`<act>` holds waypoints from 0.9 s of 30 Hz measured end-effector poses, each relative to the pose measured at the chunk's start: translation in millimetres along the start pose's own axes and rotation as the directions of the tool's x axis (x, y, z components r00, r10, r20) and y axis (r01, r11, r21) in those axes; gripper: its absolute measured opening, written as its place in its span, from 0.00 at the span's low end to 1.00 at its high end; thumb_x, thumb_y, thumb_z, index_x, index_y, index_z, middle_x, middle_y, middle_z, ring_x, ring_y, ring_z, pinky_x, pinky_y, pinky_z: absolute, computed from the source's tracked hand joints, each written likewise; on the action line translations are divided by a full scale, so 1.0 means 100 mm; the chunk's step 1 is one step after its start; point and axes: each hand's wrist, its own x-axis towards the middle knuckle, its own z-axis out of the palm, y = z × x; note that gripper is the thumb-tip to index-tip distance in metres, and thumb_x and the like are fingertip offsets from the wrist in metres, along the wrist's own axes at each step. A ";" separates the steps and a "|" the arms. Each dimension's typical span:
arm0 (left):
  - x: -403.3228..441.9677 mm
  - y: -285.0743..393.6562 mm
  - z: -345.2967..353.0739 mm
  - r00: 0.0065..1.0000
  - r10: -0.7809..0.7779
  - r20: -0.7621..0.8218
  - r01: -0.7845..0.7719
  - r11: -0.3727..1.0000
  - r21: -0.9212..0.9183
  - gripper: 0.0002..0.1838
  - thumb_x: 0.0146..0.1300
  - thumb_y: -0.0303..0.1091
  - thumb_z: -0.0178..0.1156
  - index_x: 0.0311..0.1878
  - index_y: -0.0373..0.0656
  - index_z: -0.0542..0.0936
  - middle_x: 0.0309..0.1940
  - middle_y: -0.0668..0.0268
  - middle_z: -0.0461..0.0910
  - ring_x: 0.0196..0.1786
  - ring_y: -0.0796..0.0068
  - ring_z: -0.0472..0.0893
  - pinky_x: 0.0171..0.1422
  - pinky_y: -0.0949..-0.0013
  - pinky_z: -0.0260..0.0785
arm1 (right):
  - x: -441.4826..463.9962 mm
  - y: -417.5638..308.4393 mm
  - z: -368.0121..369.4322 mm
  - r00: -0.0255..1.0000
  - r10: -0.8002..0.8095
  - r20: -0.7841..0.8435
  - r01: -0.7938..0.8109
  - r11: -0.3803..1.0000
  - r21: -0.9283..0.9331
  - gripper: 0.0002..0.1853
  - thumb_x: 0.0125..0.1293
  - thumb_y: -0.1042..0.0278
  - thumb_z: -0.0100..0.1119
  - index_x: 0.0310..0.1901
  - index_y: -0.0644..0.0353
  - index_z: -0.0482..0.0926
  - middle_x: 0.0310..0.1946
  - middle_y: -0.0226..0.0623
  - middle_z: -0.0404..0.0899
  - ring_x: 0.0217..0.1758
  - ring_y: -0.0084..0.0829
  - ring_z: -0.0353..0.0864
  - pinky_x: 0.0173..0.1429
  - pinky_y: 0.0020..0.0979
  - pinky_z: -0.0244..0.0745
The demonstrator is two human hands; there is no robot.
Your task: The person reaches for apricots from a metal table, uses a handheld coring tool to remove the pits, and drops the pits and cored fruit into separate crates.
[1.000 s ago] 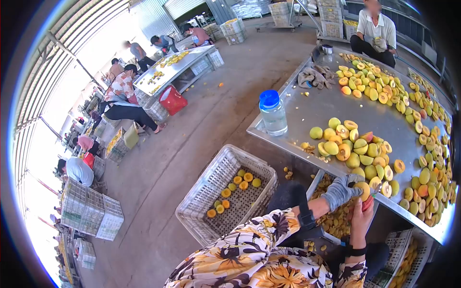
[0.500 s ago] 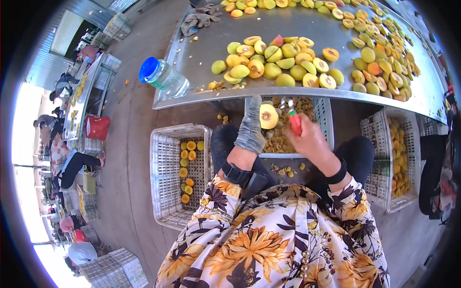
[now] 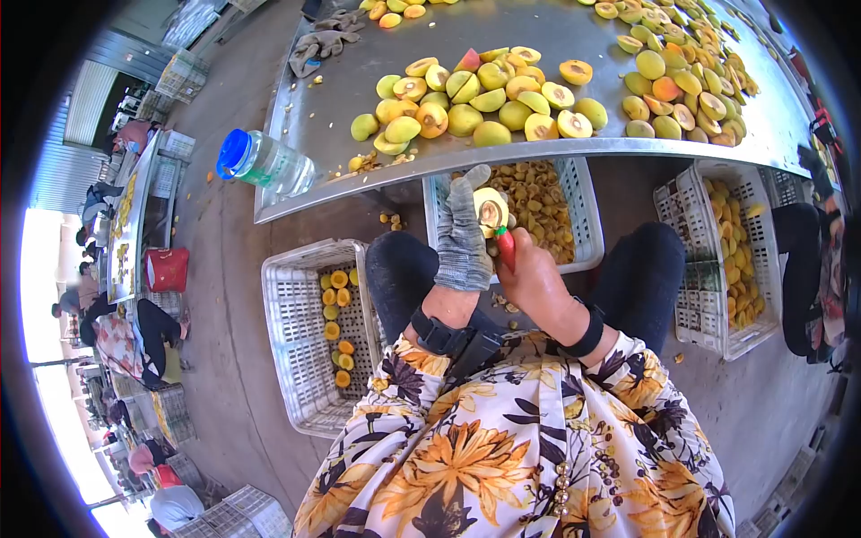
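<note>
My left hand (image 3: 463, 242), in a grey knit glove, holds a halved peach (image 3: 489, 206) with the cut face and its brown centre showing. My bare right hand (image 3: 531, 280) is wrapped round the red handle of a pitting knife (image 3: 506, 247) with a green collar. The knife's tip meets the lower part of the cut face; its blade is mostly hidden there. Below both hands is a white crate (image 3: 587, 215) filled with pits and fruit scraps. A pile of halved peaches (image 3: 465, 119) lies on the metal table just ahead.
The metal table (image 3: 359, 184) has a raised front edge, with a blue-capped bottle (image 3: 285, 170) and gloves (image 3: 325, 40) on it. A crate with several peach halves (image 3: 296, 359) stands left; a fuller crate (image 3: 708, 314) stands right. People work at another table (image 3: 143, 206) far left.
My right hand has moved left and up, bringing the knife onto the peach half. The peach half has tilted slightly in my left hand. The whole view has shifted, with the table further left.
</note>
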 end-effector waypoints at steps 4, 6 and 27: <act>0.09 0.01 -0.07 0.994 -0.093 0.063 0.095 0.995 -0.035 0.32 0.59 0.64 0.42 0.50 0.43 0.73 0.32 0.64 0.78 0.29 0.73 0.78 0.27 0.75 0.72 | 0.00 -0.02 -0.06 0.995 0.058 -0.077 -0.057 0.998 0.016 0.12 0.55 0.70 0.56 0.36 0.66 0.67 0.22 0.56 0.73 0.29 0.55 0.74 0.30 0.43 0.69; 0.12 0.11 -0.10 0.970 -0.204 0.134 0.206 0.978 -0.005 0.36 0.59 0.66 0.38 0.48 0.39 0.74 0.35 0.64 0.78 0.36 0.73 0.78 0.40 0.72 0.74 | 0.04 -0.04 -0.17 0.988 -0.061 -0.141 0.065 0.998 0.026 0.12 0.54 0.68 0.58 0.36 0.64 0.67 0.22 0.53 0.73 0.28 0.55 0.74 0.29 0.43 0.69; 0.35 -0.12 -0.34 0.991 0.066 -0.112 -0.074 0.995 -0.060 0.26 0.62 0.57 0.46 0.42 0.39 0.73 0.28 0.60 0.78 0.26 0.67 0.78 0.32 0.67 0.75 | 0.10 -0.10 -0.01 0.997 0.071 -0.022 -0.068 0.991 0.111 0.15 0.53 0.67 0.59 0.38 0.65 0.69 0.21 0.51 0.73 0.26 0.52 0.74 0.31 0.38 0.68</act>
